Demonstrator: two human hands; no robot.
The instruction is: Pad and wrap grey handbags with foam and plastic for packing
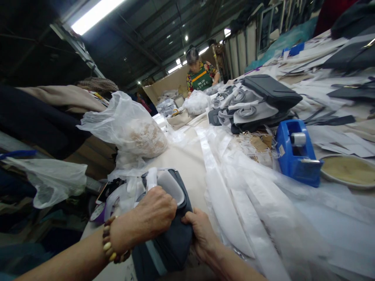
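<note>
A dark blue-grey bag [175,238] with a pale padded panel [170,186] near its top lies at the table's near edge. My left hand [155,210], a beaded bracelet on its wrist, is closed in a fist over the bag's upper part, by a white wrapped strip [152,178]. What its fingers hold is hidden beneath them. On the bag's right side, my right hand [200,230] grips the edge between thumb and fingers.
Clear plastic sleeves [234,187] spread to the right, near a blue tape dispenser [299,152] and a round dish [350,170]. Dark bags [263,97] are stacked behind. A plastic bag [137,128] stands left. A person [200,76] works at the far end.
</note>
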